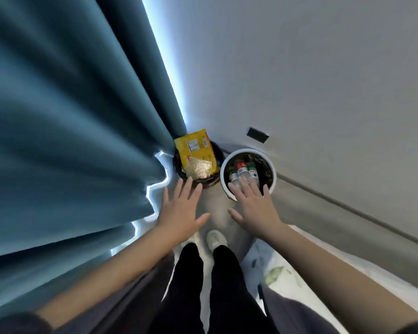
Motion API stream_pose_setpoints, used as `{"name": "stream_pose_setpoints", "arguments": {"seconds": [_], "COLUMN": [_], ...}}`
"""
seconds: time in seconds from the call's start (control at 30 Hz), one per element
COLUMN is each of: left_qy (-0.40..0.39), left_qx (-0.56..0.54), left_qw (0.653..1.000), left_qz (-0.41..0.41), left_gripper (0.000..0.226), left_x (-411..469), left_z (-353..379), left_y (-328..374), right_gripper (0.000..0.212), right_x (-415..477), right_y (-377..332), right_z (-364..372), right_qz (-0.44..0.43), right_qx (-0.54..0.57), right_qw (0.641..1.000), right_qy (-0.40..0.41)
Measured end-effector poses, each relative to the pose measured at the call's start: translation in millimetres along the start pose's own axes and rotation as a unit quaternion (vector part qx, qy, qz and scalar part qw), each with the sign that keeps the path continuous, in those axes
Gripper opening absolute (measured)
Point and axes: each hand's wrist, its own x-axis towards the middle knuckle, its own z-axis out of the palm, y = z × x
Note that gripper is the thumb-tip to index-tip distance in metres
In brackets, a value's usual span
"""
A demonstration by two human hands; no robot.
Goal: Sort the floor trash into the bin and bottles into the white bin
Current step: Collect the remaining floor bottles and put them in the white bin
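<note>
Head cam: your L hand (181, 208) & R hand (253, 208) are both spread flat, fingers straight, holding nothing. R hand is over the white bin (222, 175) near rim; bottles (241, 171) are inside it. Dark bin (211, 183) w/ yellow packet (197, 155) is just left of the white bin.

dark bin (177, 165): mostly covered by the yellow packet (198, 155); only parts of its rim show
packet print: too small to read
bottles (242, 171): near ends hidden under the fingers of the right hand (253, 206); label text illegible
white bin (223, 172): near rim partly covered by the same hand
left shoe (195, 237): only a pale sliver shows
bed (299, 273): blurred, cut off by the right edge
</note>
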Motion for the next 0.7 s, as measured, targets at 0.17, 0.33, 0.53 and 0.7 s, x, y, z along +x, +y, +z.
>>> {"name": "stream_pose_setpoints", "arguments": {"seconds": [0.17, 0.33, 0.53, 0.7], "left_qy": [0.08, 0.144, 0.167, 0.172], "left_qx": [-0.049, -0.137, -0.228, -0.281], "left_qw": [0.987, 0.937, 0.849, 0.779], "left_qz": [-0.132, -0.287, -0.447, -0.534], "left_gripper": [0.08, 0.079, 0.075, 0.075], "left_x": [-86, -159, -228, -279], "left_z": [-4, 20, 70, 109], "left_y": [-25, -33, -26, -21], "right_gripper": [0.073, 0.073, 0.071, 0.073], "right_x": [-19, -18, -31, -56], "right_y": [-61, -104, -153, -204], "right_z": [-23, -43, -39, -15], "right_qz": [-0.076, -0.201, -0.299, -0.389], "right_qx": [-0.002, -0.062, -0.149, -0.192], "right_qw": [0.997, 0.977, 0.942, 0.901], "right_qy": [0.006, 0.025, 0.011, -0.016]}}
